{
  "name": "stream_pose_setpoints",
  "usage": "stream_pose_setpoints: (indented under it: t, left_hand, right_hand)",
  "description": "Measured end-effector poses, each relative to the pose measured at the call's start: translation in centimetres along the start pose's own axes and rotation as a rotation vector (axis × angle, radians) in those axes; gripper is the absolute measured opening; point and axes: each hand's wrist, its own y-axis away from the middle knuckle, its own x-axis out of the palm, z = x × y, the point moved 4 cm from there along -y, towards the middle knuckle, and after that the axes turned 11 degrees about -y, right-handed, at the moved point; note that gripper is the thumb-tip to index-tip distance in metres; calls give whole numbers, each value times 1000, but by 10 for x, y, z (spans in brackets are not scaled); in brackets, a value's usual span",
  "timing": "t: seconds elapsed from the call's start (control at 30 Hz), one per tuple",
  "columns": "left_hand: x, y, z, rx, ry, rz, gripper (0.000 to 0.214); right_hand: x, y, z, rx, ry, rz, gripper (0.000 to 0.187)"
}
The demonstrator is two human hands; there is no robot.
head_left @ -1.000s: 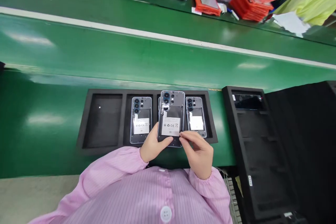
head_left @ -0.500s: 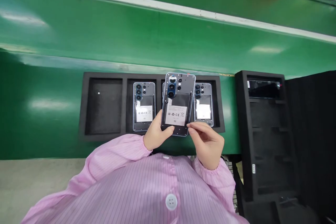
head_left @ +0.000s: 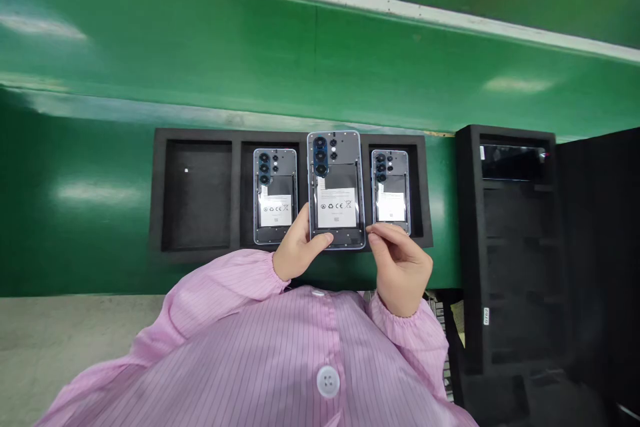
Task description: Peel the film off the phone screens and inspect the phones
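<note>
My left hand (head_left: 296, 247) grips a smartphone (head_left: 336, 177) by its lower left edge, thumb across the bottom of the back. That back has no cover: camera lenses sit in a column at upper left, and a white battery label shows below. Just off the phone's lower right corner, my right hand (head_left: 400, 267) is closed in a pinch; anything between the fingertips is too small to make out. Two similar phones lie back up in the black foam tray (head_left: 156, 193) behind, one phone (head_left: 275, 197) to the left and another phone (head_left: 391, 190) to the right.
On the green bench (head_left: 100, 147), a small white speck (head_left: 187, 171) shows in the tray's left compartment. To the right stands a black foam tray with slots (head_left: 473, 227), a dark glossy panel (head_left: 515, 163) in its top slot. A black board (head_left: 600, 247) is beside it.
The held phone has turned from tilted to nearly upright. My right fingertips have parted slightly from its lower right corner, moving right. The whole view has shifted a little.
</note>
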Motion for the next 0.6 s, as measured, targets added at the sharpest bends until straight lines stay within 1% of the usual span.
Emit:
stream_pose_setpoints:
  t: [0.07, 0.13, 0.27, 0.33, 0.43, 0.47, 0.53, 0.6]
  left_hand:
    - [0, 0, 1, 17, 31, 10, 47]
    - [-1, 1, 1, 45, 32, -5, 47]
    - [-2, 1, 0, 88, -51, -53, 50]
    - [-2, 2, 0, 91, -78, -57, 51]
    - [-3, 2, -2, 89, -86, -61, 50]
    - [-3, 2, -2, 89, -85, -65, 49]
    - [-3, 3, -3, 85, -76, -64, 46]
    - [-2, 3, -4, 73, -62, -50, 44]
  right_hand:
    - [-2, 0, -2, 15, -17, -10, 14]
    - [-4, 0, -3, 41, -36, -21, 11]
    - [-2, -1, -7, 88, -105, -14, 12]
    - [1, 0, -9, 119, -128, -17, 16]
    - [5, 2, -14, 199, -197, -22, 34]
    - [6, 3, -16, 233, -229, -11, 37]
    - [8, 4, -19, 291, -283, 23, 35]
    - [8, 4, -19, 308, -312, 57, 30]
